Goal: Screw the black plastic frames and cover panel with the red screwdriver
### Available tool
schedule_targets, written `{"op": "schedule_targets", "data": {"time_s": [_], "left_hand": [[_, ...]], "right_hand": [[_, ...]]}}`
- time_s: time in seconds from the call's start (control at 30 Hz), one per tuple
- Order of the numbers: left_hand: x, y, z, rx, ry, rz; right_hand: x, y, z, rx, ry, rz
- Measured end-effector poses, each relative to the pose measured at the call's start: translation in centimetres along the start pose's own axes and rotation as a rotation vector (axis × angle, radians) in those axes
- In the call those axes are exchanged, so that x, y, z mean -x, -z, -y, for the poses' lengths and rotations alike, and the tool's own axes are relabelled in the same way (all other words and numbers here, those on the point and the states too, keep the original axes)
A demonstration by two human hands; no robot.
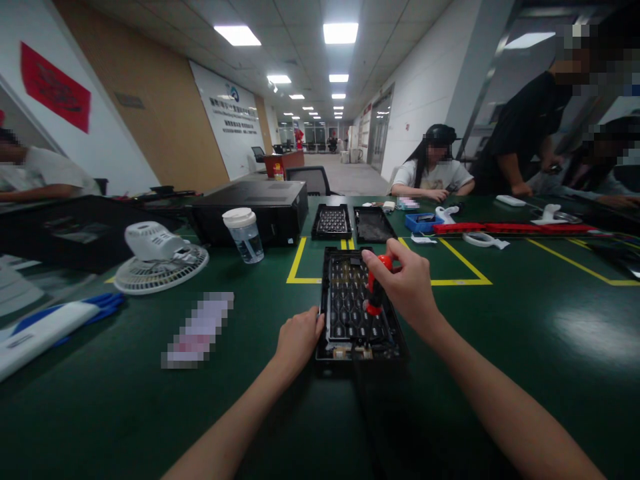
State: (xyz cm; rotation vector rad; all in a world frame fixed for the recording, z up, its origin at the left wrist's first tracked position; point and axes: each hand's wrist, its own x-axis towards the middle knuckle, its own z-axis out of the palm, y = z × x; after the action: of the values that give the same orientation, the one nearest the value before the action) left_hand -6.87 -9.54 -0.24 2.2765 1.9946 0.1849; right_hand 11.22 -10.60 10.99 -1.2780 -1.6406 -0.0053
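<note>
In front of me on the green table lies a black rectangular housing (345,300) with rows of oval cells inside and some wiring at its near end. My left hand (299,340) grips the housing's left edge, its fingers closed on the rim. Above the housing, my right hand (413,280) is wrapped around a red and black screwdriver (373,288), which stands nearly upright. Its tip is too dark to make out. Beyond the housing sit a similar black cell tray (332,221) and a flat black cover (374,225).
To the left are a white fan (160,257), a lidded clear cup (244,235), a large black case (250,207) and a blurred-out flat object (200,330). A blue bin (423,221) and red strips (510,229) lie back right. Several people are around the table.
</note>
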Motion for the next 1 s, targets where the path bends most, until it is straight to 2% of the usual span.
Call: {"op": "schedule_targets", "data": {"time_s": [0.3,0.63,0.9,1.0], "left_hand": [[-0.2,-0.6,0.2,-0.035,-0.023,-0.046],[-0.2,-0.4,0.1,-0.014,-0.01,-0.019],[0.0,-0.2,0.1,-0.012,-0.018,-0.027],[0.0,-0.1,0.1,-0.008,-0.009,-0.009]], "right_hand": [[0.3,-0.6,0.0,-0.015,0.03,-0.087],[1.0,-1.2,0.4,-0.079,0.026,-0.094],[1.1,-1.6,0.1,-0.384,0.0,0.042],[1.1,-1.8,-0.3,-0.541,-0.072,0.084]]}}
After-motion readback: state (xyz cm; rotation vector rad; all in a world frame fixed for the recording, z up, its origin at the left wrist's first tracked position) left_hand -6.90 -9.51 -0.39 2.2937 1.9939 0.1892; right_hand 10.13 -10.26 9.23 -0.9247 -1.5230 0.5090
